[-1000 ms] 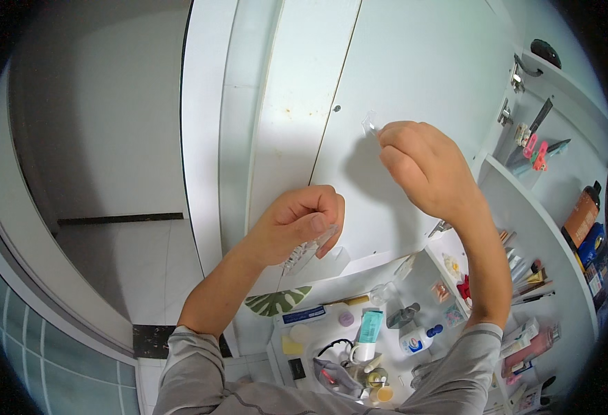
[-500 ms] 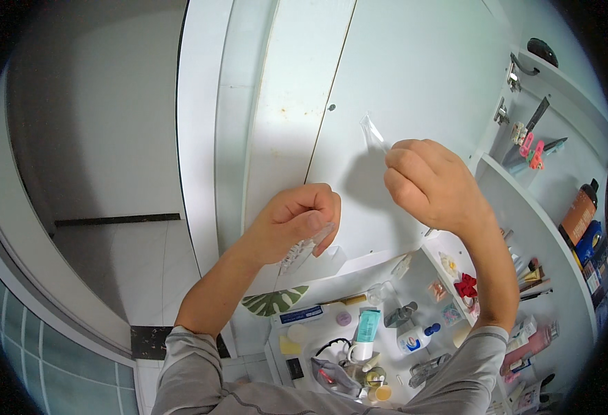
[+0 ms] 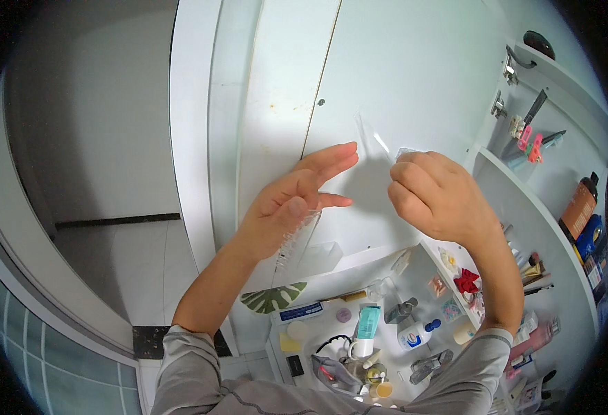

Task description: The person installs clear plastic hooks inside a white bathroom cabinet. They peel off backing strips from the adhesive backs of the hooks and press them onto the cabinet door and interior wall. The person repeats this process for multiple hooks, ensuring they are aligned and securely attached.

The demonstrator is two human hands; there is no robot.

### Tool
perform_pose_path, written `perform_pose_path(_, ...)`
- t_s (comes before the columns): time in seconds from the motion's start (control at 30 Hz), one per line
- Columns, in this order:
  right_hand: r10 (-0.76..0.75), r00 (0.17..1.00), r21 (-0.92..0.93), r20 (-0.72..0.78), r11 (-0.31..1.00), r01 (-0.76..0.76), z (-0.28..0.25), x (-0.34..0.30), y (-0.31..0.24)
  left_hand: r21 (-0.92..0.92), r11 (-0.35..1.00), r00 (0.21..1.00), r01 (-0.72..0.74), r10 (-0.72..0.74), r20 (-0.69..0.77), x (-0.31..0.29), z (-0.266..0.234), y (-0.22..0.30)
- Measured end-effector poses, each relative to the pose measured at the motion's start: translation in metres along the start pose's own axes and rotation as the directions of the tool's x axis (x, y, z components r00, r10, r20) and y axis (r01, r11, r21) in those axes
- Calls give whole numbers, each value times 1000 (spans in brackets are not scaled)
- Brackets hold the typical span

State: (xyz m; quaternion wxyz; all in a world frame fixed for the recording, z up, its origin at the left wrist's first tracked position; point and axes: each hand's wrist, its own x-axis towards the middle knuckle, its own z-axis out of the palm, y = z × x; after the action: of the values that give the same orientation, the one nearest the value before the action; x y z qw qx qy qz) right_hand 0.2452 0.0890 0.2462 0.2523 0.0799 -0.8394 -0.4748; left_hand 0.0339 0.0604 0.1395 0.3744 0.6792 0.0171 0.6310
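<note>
We judge the peeling step underway: right hand (image 3: pixel 438 197) pinches a thin clear film strip (image 3: pixel 373 142) against the white cabinet door (image 3: pixel 394 62); left hand (image 3: pixel 290 207), fingers spread, cradles a clear ridged plastic piece (image 3: pixel 297 238) below it. Next needs steady pull

At mid-frame a thin strip of clear, glossy film (image 3: pixel 371 140) stands out against the smooth, glossy white cabinet door (image 3: pixel 400 76), and a ribbed clear plastic piece (image 3: pixel 295 238) glints just below the left hand (image 3: pixel 286 207). The floor tiles (image 3: pixel 127 266) at lower left look smooth with a soft sheen, and the sleeves (image 3: pixel 200 384) along the bottom edge are matt grey cloth. At upper right, the hinges (image 3: pixel 510 66) shine like bare metal, beside a glossy brown plastic bottle (image 3: pixel 580 207).
</note>
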Motion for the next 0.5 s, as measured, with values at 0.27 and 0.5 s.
perform_pose_path(0.27, 13, 998, 13, 54, 1000, -14, -12, -9, -4, 10, 1000, 1000, -14, 14, 0, 0, -2, -1)
perform_pose_path(0.5, 18, 997, 22, 78, 1000, -20, -17, -17, -8, 44, 998, 999, -34, 33, 15, 1, -4, -3)
